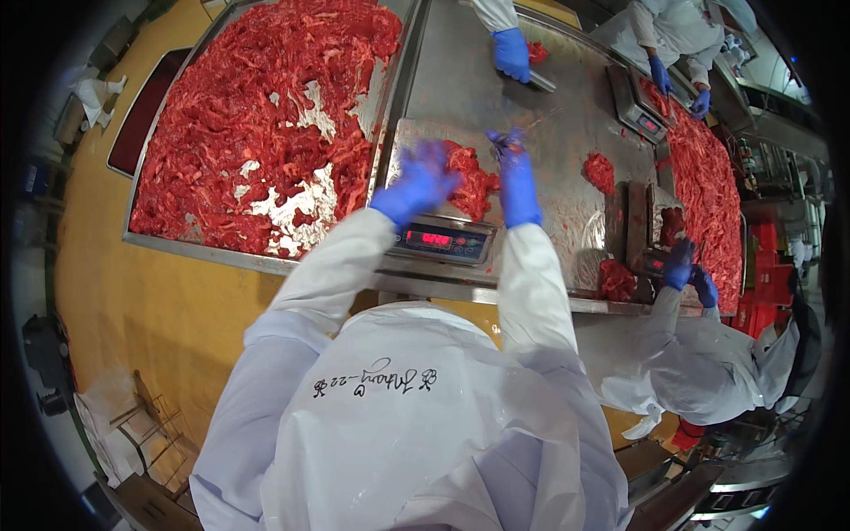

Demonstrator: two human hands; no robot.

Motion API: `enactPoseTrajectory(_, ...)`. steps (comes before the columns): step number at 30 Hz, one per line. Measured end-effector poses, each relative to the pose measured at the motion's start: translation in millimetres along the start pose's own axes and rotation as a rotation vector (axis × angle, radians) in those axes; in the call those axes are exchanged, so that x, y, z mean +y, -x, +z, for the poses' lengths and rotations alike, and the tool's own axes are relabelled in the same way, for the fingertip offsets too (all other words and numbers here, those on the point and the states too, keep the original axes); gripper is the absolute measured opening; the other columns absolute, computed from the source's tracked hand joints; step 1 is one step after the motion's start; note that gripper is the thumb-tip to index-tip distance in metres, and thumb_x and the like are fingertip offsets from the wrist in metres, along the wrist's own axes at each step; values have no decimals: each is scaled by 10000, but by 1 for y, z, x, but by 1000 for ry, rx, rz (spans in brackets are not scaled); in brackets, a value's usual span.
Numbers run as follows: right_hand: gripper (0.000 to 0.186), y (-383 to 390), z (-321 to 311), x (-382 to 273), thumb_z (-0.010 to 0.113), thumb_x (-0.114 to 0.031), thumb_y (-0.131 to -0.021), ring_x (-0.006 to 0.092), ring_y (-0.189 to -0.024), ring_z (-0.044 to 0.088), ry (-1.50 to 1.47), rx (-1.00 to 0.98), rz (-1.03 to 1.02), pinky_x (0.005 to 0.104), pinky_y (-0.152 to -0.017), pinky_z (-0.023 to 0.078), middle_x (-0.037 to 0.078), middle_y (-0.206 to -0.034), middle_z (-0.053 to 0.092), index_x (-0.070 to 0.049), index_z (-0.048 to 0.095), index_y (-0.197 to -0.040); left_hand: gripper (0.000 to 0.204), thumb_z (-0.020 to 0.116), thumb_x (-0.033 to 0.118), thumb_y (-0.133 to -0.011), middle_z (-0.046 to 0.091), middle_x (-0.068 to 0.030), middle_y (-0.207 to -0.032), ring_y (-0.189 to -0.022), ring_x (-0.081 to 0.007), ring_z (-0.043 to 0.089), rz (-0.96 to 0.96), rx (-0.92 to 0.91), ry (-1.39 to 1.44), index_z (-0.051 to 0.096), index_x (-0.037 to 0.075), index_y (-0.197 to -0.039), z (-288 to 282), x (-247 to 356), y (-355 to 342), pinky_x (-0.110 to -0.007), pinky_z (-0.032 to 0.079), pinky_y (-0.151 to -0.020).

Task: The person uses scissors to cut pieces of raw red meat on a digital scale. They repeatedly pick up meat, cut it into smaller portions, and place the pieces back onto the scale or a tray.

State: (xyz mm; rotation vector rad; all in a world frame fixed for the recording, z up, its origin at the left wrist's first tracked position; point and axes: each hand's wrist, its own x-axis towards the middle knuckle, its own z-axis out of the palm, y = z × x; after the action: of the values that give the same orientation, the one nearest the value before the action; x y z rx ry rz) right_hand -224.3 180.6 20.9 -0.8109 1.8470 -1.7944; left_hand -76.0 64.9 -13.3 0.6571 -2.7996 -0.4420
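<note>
**Meat Portion on the Scale, Between Your 2 Hands**

In the head view, your step in hand appeared to be weighing a portion. The meat portion (469, 181) lay on the plate of your scale (478, 243), whose display was lit in red at the side near your body. The scale stood on the steel table (540, 115).

Your gloved left hand (416, 183) was at the left side of the portion, its fingers blurred by motion. They seemed partly spread, but I could not tell how far open they were, nor whether they held meat. Your gloved right hand (515, 181) was just to the right of the portion, its fingertips also blurred; its grip I could not tell either.

To your left was the large tray (177, 246) of loose red meat (266, 106). Further right, 2 small meat heaps (599, 172) (617, 280) rested on the table.

In my judgement, the next move called for reading the display with both hands off the plate, then adding or removing a little meat if the weight needed it.
</note>
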Motion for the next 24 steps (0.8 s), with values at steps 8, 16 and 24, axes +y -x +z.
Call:
enactPoseTrajectory(8, 457, 72, -58, 7, 399, -410, -1006, 217, -1278, 437, -109, -112, -35, 352, -1109, 285, 145, -1314, 532, -50, 565, -1234, 1092, 649, 646, -750, 148, -295, -1525, -1426, -451, 104, 32, -248, -231, 171, -16, -1476, -75, -64, 25, -580, 77, -1129)
enactPoseTrajectory(16, 540, 97, -65, 79, 385, -488, -992, 253, -1378, 342, -999, 302, 171, 473, -1133, 258, 107, -1458, 420, -94, 446, -1356, 597, 636, 275, -799, 199, -349, -1483, -1411, -515, 73, 531, -424, -77, 520, -78, -1267, 11, 100, -3, -657, 78, -1111)
enactPoseTrajectory(24, 538, -28, -52, -16, 367, -510, -992, 240, -1350, 375, -997, 232, 169, 437, -1127, 289, 51, -1472, 398, -161, 402, -1400, 715, 588, 304, -903, 153, -214, -1548, -1436, -422, 113, 210, -36, 80, 233, 124, -1497, -58, 9, 3, -573, 113, -1131)
